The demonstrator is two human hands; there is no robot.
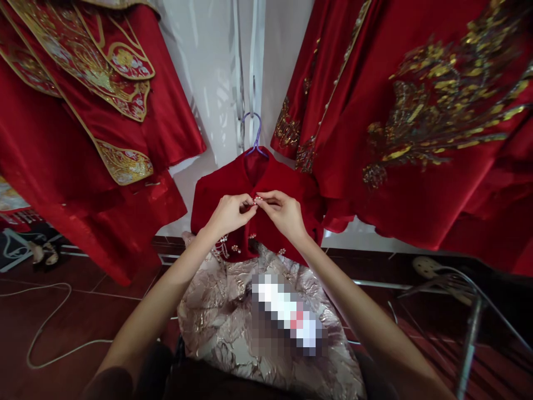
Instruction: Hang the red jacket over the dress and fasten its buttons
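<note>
A short red jacket (216, 191) hangs on a purple hanger (259, 133) in front of me. My left hand (233, 211) and my right hand (281, 211) meet at its front opening, below the collar. Both hands pinch at a small beaded button (257, 199), thumbs and forefingers nearly touching; the fingers partly hide it. More beaded flower ornaments (235, 249) sit lower on the jacket front. Beneath the jacket spreads a shiny pale patterned fabric (216, 322). A blurred-out bright object (287, 314) lies on this fabric.
Red embroidered gowns hang at left (166, 111) and right (341, 139), close to my arms. A white cable (37, 333) curls over the dark tiled floor (83, 311). Shoes (50, 254) stand at far left. Metal legs (470, 339) rise at right.
</note>
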